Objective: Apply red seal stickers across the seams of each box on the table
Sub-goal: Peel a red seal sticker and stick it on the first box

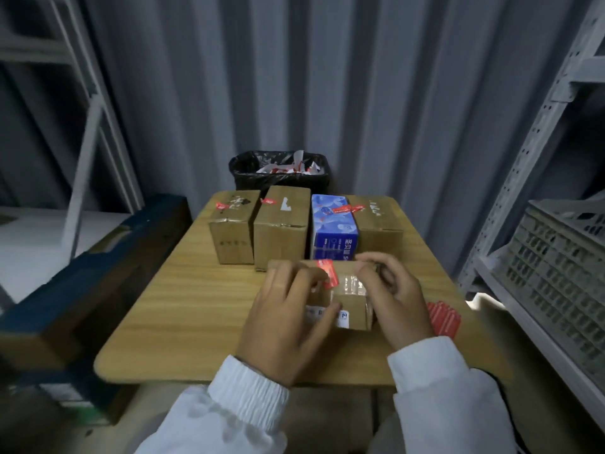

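Note:
A small cardboard box [352, 304] lies near the front of the wooden table [183, 309], with clear tape over its top seam. My left hand [288, 316] grips its left side, thumb on the front face. A red seal sticker [328, 272] lies across the box's top, next to my left fingers. My right hand [394, 296] rests on the right side, fingertips on the top edge. A stack of red stickers [444, 317] lies to the right, partly hidden by my right hand. Behind stand three brown boxes [231, 224] [282, 224] [379, 224] and a blue box [333, 224], each with a red sticker on top.
A black-lined bin [278, 170] with peeled backing paper stands behind the table. A grey plastic crate [563, 273] sits on a metal shelf to the right. A dark blue and brown box [82, 283] lies at the left, against the table.

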